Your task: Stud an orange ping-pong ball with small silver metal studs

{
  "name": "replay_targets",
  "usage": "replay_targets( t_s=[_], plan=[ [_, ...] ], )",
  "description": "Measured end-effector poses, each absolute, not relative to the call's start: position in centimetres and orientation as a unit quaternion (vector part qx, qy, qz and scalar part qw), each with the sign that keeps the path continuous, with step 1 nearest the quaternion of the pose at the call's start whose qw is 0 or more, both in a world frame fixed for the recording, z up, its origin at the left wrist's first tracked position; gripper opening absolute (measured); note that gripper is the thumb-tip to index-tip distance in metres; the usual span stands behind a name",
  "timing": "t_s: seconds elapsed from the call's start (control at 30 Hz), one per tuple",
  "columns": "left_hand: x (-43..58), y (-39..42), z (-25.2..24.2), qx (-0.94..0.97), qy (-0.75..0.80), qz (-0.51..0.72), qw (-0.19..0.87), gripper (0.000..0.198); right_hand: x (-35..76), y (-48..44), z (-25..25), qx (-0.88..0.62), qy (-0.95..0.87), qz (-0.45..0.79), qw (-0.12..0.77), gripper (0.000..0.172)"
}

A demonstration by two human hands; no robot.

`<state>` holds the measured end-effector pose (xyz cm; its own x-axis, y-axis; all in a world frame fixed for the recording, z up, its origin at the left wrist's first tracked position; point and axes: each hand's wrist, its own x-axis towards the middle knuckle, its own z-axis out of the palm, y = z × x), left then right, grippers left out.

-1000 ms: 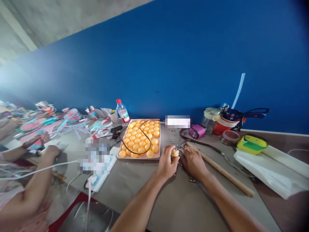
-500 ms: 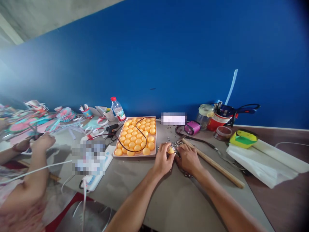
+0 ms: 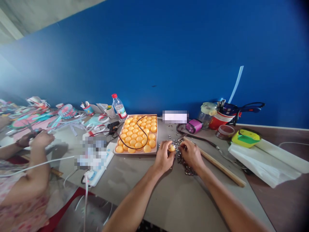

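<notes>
My left hand (image 3: 164,156) is closed around an orange ball (image 3: 172,148), which shows between thumb and fingers. Something shiny sits at the ball's top edge. Just to the right, my right hand (image 3: 191,154) has its fingers bent together over a scatter of small shiny metal pieces (image 3: 181,158); what its fingertips hold, if anything, is too small to make out. A shallow box (image 3: 135,152) full of similar orange balls (image 3: 138,140) stands left of my hands, with a dark cord lying across it. A hammer's wooden handle (image 3: 223,168) lies right of my right hand.
A power strip (image 3: 102,167) and a glue gun (image 3: 113,126) lie left of the box, near a water bottle (image 3: 119,107). At the back right stand a glass jar (image 3: 207,114), red cups (image 3: 220,120) and a purple object (image 3: 194,126). At far left, another person's hands (image 3: 41,139) hold scissors.
My right hand has drawn back slightly to the right, away from the ball, uncovering more metal pieces. My left hand still holds the ball. The view has shifted a little.
</notes>
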<state>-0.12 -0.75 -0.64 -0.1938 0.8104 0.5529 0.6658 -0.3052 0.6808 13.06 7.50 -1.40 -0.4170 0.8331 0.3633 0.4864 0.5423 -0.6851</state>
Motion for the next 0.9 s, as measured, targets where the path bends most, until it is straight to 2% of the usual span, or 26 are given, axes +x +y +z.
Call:
replay_targets(
  t_s=[0.17, 0.33, 0.47, 0.9],
  plan=[
    [-0.2, -0.7, -0.7, 0.605, 0.597, 0.518, 0.102, 0.037, 12.7, 7.8, -1.2, -0.373, -0.649, 0.503, 0.432, 0.017],
    [-0.4, -0.5, -0.8, 0.553, 0.627, 0.530, 0.146, 0.035, 12.5, 7.5, -0.4, -0.310, -0.508, 0.684, 0.422, 0.027],
    [-0.5, -0.5, -0.4, 0.542, 0.626, 0.541, 0.149, 0.034, 12.4, 7.2, 0.3, -0.282, -0.480, 0.732, 0.392, 0.027],
    [-0.6, -0.4, -0.5, 0.568, 0.608, 0.539, 0.137, 0.034, 11.9, 7.0, 0.2, -0.279, -0.460, 0.757, 0.371, 0.025]
  ],
)
